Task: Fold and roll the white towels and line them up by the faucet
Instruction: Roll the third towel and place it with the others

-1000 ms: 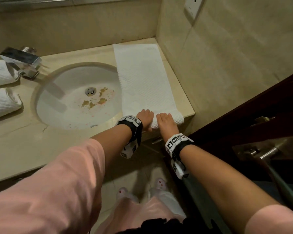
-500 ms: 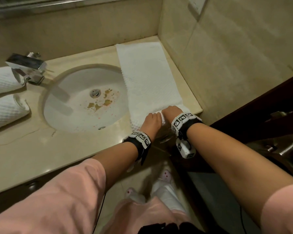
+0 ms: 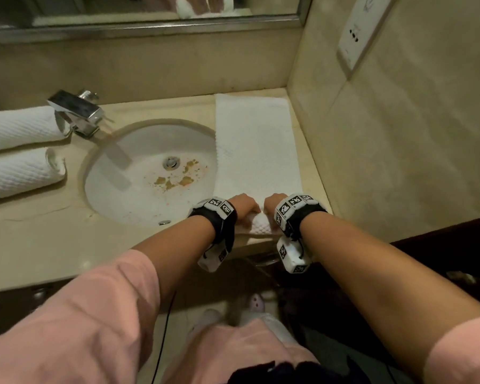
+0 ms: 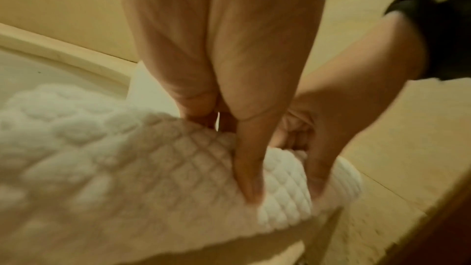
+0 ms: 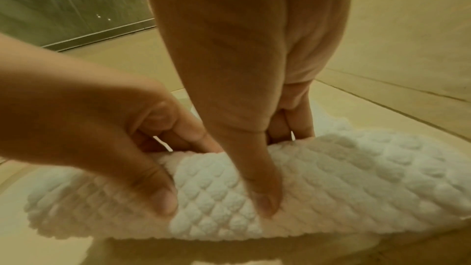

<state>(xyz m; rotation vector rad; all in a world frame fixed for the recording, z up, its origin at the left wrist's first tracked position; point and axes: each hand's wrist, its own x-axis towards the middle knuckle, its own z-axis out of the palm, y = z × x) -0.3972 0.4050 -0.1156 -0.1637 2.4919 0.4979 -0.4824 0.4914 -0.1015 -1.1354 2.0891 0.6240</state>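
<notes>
A white waffle towel [image 3: 257,151] lies folded in a long strip on the counter [image 3: 39,239], right of the sink [image 3: 150,173]. Its near end is curled into a short roll [image 3: 261,223]. My left hand [image 3: 244,207] and right hand [image 3: 273,202] grip that roll side by side, thumbs on the near side and fingers curled over the far side. The left wrist view shows my left hand [image 4: 244,148] pressing its thumb into the towel [image 4: 127,158]. In the right wrist view my right hand [image 5: 267,158] does the same on the towel [image 5: 344,178].
Two rolled white towels [image 3: 20,128] [image 3: 20,173] lie side by side at the left, next to the chrome faucet [image 3: 75,109]. A tiled wall [image 3: 399,134] stands close on the right. The roll sits near the counter's front edge.
The near end of the towel has turned over into a thicker roll under both hands. My head has tilted up, so the mirror edge now shows.
</notes>
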